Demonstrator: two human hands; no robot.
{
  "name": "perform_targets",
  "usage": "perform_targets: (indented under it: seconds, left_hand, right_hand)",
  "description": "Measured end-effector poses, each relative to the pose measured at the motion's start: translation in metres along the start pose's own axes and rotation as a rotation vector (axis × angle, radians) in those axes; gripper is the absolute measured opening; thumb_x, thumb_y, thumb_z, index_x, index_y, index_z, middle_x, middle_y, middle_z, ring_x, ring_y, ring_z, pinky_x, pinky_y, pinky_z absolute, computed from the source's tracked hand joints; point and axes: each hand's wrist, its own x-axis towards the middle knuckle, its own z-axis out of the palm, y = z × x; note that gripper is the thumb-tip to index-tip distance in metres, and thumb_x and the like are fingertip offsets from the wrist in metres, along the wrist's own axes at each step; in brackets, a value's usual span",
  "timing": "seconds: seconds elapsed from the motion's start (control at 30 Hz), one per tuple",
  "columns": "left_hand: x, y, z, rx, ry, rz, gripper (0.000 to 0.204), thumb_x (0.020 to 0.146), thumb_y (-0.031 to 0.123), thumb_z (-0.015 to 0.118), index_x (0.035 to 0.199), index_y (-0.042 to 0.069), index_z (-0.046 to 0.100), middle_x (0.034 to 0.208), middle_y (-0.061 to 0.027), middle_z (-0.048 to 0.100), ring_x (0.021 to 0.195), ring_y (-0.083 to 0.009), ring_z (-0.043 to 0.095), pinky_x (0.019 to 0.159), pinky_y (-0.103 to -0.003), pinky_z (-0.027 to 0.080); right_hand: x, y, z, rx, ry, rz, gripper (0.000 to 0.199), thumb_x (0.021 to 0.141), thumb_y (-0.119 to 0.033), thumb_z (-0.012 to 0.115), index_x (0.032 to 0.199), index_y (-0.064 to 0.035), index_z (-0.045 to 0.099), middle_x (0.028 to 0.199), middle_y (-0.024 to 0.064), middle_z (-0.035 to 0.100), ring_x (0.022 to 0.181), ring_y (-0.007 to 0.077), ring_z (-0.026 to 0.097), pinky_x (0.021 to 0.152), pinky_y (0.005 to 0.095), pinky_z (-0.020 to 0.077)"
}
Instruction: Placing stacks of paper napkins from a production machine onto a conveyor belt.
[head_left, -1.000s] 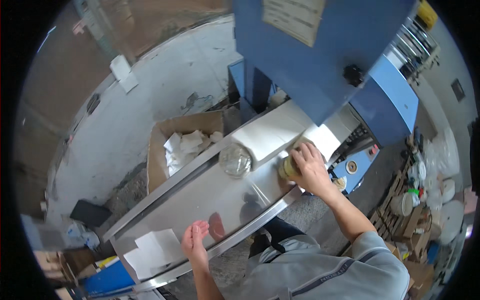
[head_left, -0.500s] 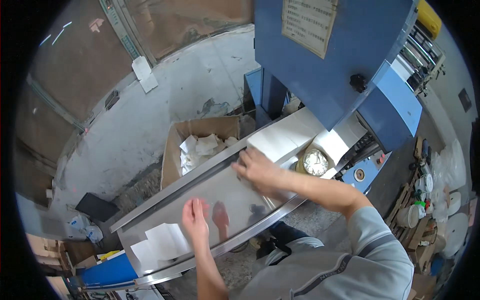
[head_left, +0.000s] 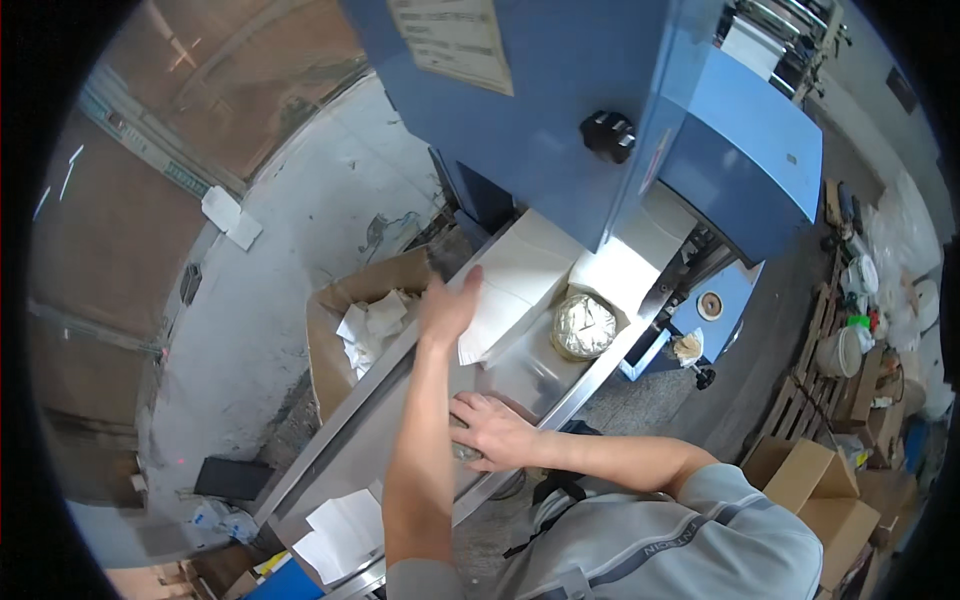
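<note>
My left hand (head_left: 450, 305) reaches over the far rail of the metal trough (head_left: 385, 420), beside the end of a stack of white paper sheets (head_left: 515, 275). Its thumb stands apart from the fingers, which are blurred; I see nothing in it. Lower in the trough, my right hand (head_left: 495, 430) is closed over a small greyish, rounded object (head_left: 463, 440), mostly hidden under the fingers. To the right of the stack sits a round container with a crinkled silver top (head_left: 583, 326). Loose white sheets (head_left: 343, 533) lie at the trough's near left end.
A cardboard box (head_left: 325, 350) of paper scraps stands beyond the trough. A large blue machine (head_left: 540, 110) with a black knob (head_left: 608, 136) overhangs its far end. Open cartons (head_left: 815, 490) and a wooden pallet (head_left: 800, 390) are at the right.
My left hand has moved forward from near the loose sheets to the stack's end. My right hand has drawn back from the stack and closed over the greyish object. The view has shifted.
</note>
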Motion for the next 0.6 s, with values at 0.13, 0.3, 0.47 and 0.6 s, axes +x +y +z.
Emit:
perform_targets:
  seconds: [0.13,0.3,0.47,0.6]
  left_hand:
    - [-0.028,-0.052,0.008,-0.573,0.036,-0.053,0.082,0.090,0.049,0.064,0.136,-0.014,0.040,0.130,-0.0303,0.055,0.117,-0.0388,0.059,0.102,-0.041,0.044]
    - [-0.046,-0.039,0.015,-0.461,0.040,0.047,0.060,0.096,0.042,0.060,0.122,-0.012,0.055,0.115,-0.0250,0.063,0.111,-0.0289,0.062,0.097,-0.039,0.047]
    - [-0.027,0.010,0.021,-0.055,0.137,0.094,0.103,0.084,0.057,0.066,0.141,-0.020,0.026,0.128,-0.0376,0.053,0.125,-0.0395,0.053,0.106,-0.040,0.039]
    - [-0.017,0.015,0.020,0.022,0.056,-0.048,0.109,0.081,0.054,0.066,0.144,-0.020,0.015,0.135,-0.0406,0.046,0.131,-0.0433,0.047,0.110,-0.039,0.035]
  right_hand:
    - [-0.008,0.010,-0.012,0.065,0.010,0.028,0.077,0.062,-0.024,0.084,0.131,-0.0087,0.053,0.139,0.0151,0.040,0.123,0.0365,0.043,0.096,0.0468,0.0450]
    - [-0.010,0.012,-0.004,0.095,0.017,0.024,0.077,0.062,-0.025,0.085,0.130,-0.0088,0.054,0.139,0.0146,0.039,0.124,0.0370,0.042,0.099,0.0479,0.0434]
    - [-0.010,0.014,0.000,0.071,-0.020,0.015,0.077,0.062,-0.028,0.084,0.130,-0.0082,0.055,0.138,0.0159,0.040,0.125,0.0380,0.041,0.100,0.0491,0.0424]
    - [-0.009,0.013,0.002,0.077,0.007,0.002,0.075,0.063,-0.030,0.084,0.129,-0.0075,0.056,0.139,0.0170,0.039,0.126,0.0383,0.040,0.101,0.0493,0.0417]
